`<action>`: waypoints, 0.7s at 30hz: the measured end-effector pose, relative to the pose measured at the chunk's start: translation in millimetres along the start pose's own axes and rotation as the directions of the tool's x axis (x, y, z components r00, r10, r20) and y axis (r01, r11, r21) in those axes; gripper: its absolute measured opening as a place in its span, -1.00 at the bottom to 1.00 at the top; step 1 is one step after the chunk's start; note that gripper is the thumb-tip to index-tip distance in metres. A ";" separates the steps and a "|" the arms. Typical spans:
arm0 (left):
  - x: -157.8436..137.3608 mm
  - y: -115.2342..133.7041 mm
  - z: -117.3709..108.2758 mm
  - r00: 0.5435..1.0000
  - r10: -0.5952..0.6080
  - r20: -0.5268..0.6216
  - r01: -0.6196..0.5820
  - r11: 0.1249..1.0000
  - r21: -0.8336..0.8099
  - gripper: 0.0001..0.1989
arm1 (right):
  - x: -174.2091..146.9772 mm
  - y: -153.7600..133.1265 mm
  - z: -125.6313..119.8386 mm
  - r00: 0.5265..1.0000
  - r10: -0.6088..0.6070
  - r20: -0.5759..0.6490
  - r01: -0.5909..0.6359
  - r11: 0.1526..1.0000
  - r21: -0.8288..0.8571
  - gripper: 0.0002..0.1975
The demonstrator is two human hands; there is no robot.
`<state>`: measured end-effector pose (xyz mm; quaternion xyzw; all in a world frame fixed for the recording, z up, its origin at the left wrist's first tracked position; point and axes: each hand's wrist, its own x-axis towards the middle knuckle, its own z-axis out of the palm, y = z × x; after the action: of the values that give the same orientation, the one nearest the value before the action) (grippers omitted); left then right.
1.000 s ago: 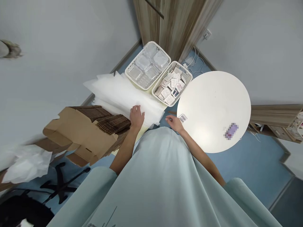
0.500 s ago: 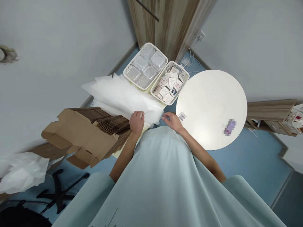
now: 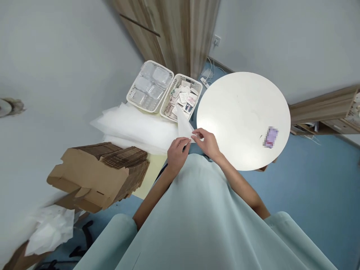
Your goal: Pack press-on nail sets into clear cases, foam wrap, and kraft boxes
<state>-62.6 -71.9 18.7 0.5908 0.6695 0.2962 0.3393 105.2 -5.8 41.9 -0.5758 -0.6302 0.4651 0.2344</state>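
My left hand (image 3: 177, 152) is closed, its thumb and fingers pinching the lower edge of a thin white packing sheet (image 3: 184, 125). My right hand (image 3: 208, 143) pinches the same sheet at its right side, the fingertips of both hands nearly meeting. One pointed corner of the sheet rises in front of the card basket. Left of my hands lies a pile of white packing sheets (image 3: 137, 125). The small printed card seen earlier at the round table's left edge does not show now.
A white basket (image 3: 129, 100) holds clear plastic boxes; beside it another basket (image 3: 200, 88) holds printed cards. Flattened cardboard boxes (image 3: 90, 172) are stacked at left. The round white table (image 3: 242, 112) at right bears a blurred purple object (image 3: 270, 137). Cables (image 3: 209, 73) lie behind.
My hands have come together from the pile's right end, now holding a sheet between them. The view has turned, so the baskets and table appear further left. The small card is out of sight.
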 end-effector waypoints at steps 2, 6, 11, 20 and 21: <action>2.6 18.9 19.1 1.000 0.020 0.020 -0.019 0.999 -0.039 -0.70 | -17.5 18.6 -22.7 0.994 0.050 -0.094 -0.044 0.997 0.064 -0.77; 11.0 48.9 65.1 0.997 -0.075 0.035 0.079 0.982 -0.173 -0.36 | -51.4 59.1 -65.4 0.944 0.159 -0.288 -0.109 0.977 0.181 -0.66; 26.6 69.0 133.8 0.883 -0.166 0.439 0.380 0.801 -0.462 -0.34 | -81.8 112.4 -105.5 0.874 0.291 -0.389 -0.180 0.938 0.297 -0.63; 37.1 75.7 234.1 0.895 -0.116 0.431 0.316 0.848 -0.426 -0.56 | -92.4 203.8 -133.9 0.812 0.439 -0.384 -0.322 0.886 0.333 -0.78; 38.5 74.5 240.6 0.898 -0.118 0.425 0.307 0.858 -0.411 -0.57 | -90.2 212.5 -133.5 0.813 0.433 -0.389 -0.322 0.891 0.319 -0.80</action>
<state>172.1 -25.4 -68.9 0.4586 0.5603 0.2868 0.6273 344.5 -69.1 -57.3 -0.7493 -0.3704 0.4286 0.3429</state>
